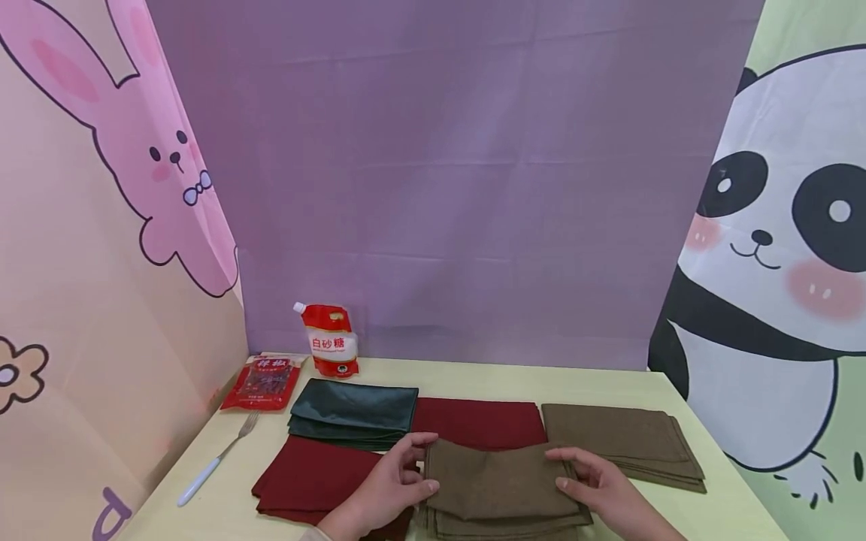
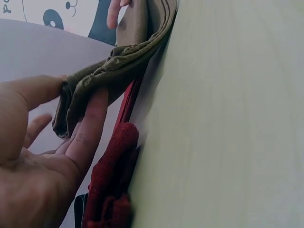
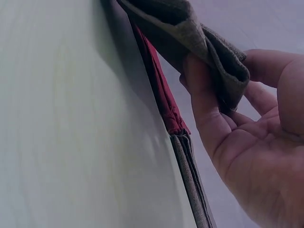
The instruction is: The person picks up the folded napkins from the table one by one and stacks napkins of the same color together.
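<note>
Both hands of the person are at one brown folded cloth (image 1: 504, 481), at the near edge of the head view. The left hand (image 1: 389, 485) has its grip clamped on the left end of this cloth, with the thumb on one side and fingers on the other. The right hand (image 1: 598, 488) pinches the right end in the same manner. In the wrist views, both held ends are raised off the counter (image 1: 440, 379), and the layers of the cloth are seen hanging a little loose; whether its middle touches the counter, I cannot tell.

Just to the left of the brown folded cloth lies a near red cloth (image 1: 318, 473), partly behind the left hand. Behind the two is a row: a shiny dark green cloth (image 1: 355, 409), then a far red cloth (image 1: 480, 422), then a second brown cloth (image 1: 616, 436) at the right, all folded flat.

On the left side, a fork (image 1: 217, 461) with pale blue handle lies slantwise. Beyond it lies a red packet (image 1: 265, 385), and near this stands a red and white sugar pouch (image 1: 330, 342) with white cap, before a purple backdrop (image 1: 473, 188).
</note>
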A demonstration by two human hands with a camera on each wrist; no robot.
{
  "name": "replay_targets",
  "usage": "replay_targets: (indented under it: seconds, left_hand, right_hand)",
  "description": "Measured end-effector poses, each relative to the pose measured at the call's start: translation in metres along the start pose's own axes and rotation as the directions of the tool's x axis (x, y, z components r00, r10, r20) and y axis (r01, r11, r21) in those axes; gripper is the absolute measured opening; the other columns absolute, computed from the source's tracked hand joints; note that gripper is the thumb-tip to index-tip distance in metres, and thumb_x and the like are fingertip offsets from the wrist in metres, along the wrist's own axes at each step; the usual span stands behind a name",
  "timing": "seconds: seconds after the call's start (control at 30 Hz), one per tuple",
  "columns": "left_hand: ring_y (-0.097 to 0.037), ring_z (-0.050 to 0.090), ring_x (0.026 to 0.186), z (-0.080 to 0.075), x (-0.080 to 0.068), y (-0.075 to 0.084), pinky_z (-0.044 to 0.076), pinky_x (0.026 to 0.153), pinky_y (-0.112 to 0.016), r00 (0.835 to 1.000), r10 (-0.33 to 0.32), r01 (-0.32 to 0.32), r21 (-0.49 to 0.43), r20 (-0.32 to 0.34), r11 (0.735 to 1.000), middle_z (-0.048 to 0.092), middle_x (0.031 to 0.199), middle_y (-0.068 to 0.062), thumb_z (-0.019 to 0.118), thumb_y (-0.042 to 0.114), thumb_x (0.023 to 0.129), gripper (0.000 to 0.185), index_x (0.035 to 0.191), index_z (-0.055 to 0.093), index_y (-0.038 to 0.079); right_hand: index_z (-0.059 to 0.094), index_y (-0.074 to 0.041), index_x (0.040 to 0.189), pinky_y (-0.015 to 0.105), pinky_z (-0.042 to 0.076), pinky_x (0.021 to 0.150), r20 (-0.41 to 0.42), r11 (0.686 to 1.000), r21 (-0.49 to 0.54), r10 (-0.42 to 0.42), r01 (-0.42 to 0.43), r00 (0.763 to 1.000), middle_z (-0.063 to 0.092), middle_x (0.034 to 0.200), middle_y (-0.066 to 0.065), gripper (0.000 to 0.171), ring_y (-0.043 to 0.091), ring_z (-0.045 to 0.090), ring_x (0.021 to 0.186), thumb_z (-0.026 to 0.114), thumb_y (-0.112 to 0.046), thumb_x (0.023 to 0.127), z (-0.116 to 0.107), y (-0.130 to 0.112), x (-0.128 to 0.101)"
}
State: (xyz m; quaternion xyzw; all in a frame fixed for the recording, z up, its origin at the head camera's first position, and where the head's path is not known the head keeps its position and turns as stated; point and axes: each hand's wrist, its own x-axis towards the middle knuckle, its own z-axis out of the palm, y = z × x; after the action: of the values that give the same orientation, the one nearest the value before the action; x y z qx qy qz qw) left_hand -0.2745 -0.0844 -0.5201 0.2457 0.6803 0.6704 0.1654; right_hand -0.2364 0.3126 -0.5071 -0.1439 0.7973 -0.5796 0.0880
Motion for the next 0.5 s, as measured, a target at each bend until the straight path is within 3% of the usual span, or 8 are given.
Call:
replay_targets:
  seconds: [0.07, 0.2, 0.4, 0.5]
  left_hand:
    - [-0.022, 0.069, 0.087, -0.0006, -0.0003, -0.0001, 0.056, 0.071, -0.030, 1.000, -0.005, 0.005, 0.015, -0.007, 1.000, 0.060, 0.135, -0.015, 0.071, 0.006, 0.100, 0.050, 0.147, 0.056, 0.015]
    - [-0.020, 0.069, 0.087, -0.0007, -0.0005, 0.0010, 0.056, 0.075, -0.028, 1.000, -0.011, 0.012, 0.041, -0.025, 0.999, 0.062, 0.133, -0.013, 0.071, 0.003, 0.099, 0.045, 0.142, 0.062, 0.012]
    - [-0.022, 0.069, 0.090, 0.0023, -0.0008, 0.0028, 0.057, 0.076, -0.026, 0.998, -0.007, 0.010, 0.052, -0.061, 0.999, 0.060, 0.140, -0.017, 0.072, -0.001, 0.097, 0.049, 0.144, 0.060, 0.006]
    - [-0.024, 0.069, 0.091, 0.0031, -0.0001, 0.0038, 0.058, 0.076, -0.026, 0.997, 0.003, 0.001, 0.052, -0.073, 0.999, 0.058, 0.140, -0.018, 0.072, -0.001, 0.097, 0.050, 0.145, 0.058, 0.004]
  right_hand:
    - [0.056, 0.003, 0.144, 0.027, 0.054, 0.086, -0.016, 0.999, -0.033, -0.013, 0.013, 1.000, 0.052, 0.148, 0.026, 0.044, 0.009, 0.061, 0.108, 0.065, -0.016, 0.105, 0.0009, 0.0005, -0.0006]
    - [0.060, 0.005, 0.140, 0.026, 0.054, 0.085, -0.034, 0.998, -0.059, -0.021, 0.019, 0.999, 0.053, 0.146, 0.029, 0.041, 0.006, 0.061, 0.108, 0.065, -0.016, 0.105, 0.0016, 0.0003, -0.0019]
    - [0.059, 0.006, 0.141, 0.024, 0.053, 0.088, -0.060, 0.997, -0.082, 0.004, -0.009, 0.998, 0.053, 0.148, 0.028, 0.045, 0.017, 0.058, 0.120, 0.070, -0.015, 0.102, 0.0010, -0.0030, -0.0027]
    - [0.052, 0.008, 0.146, 0.025, 0.054, 0.089, -0.039, 0.999, -0.042, 0.012, -0.014, 0.999, 0.051, 0.148, 0.029, 0.053, 0.024, 0.057, 0.124, 0.071, -0.013, 0.101, -0.0008, -0.0048, -0.0015]
